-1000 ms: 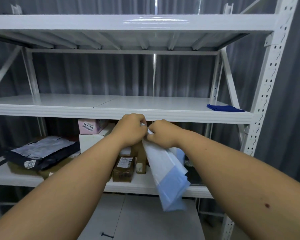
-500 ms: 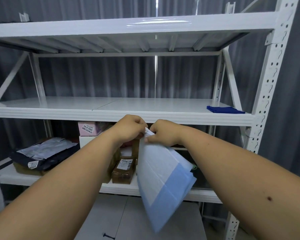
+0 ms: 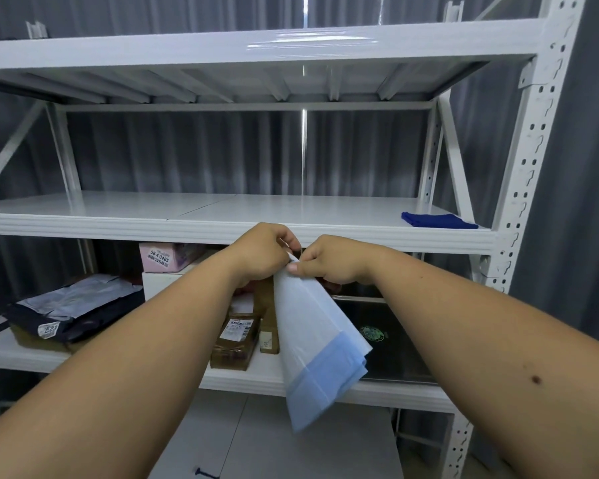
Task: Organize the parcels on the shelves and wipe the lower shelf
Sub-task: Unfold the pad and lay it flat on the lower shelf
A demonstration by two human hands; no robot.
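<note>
Parcels [image 3: 236, 335] are seen crowded on the lower shelf [image 3: 246, 376] of a white metal rack: a dark mailer bag [image 3: 73, 311] at the left, a pink box [image 3: 168, 256] on a white box behind, small brown cartons in the middle, and a dark flat case [image 3: 381, 335] at the right. In front of them, a folded white-and-blue sheet [image 3: 317, 344] is pinched at its top corner by both hands; the left hand [image 3: 261, 252] and right hand [image 3: 329, 261] are curled closed on it, almost touching, just below the front edge of the middle shelf [image 3: 222, 205]. The sheet hangs down from the grip with its long axis near vertical, leaning a little to the right, its blue end lowest and level with the lower shelf's front lip. The two hands are about equally near the parcels. Separating or unfolding the sheet is judged to be the step in hand. A blue cloth [image 3: 438, 220] is seen at the right end of the middle shelf.
</note>
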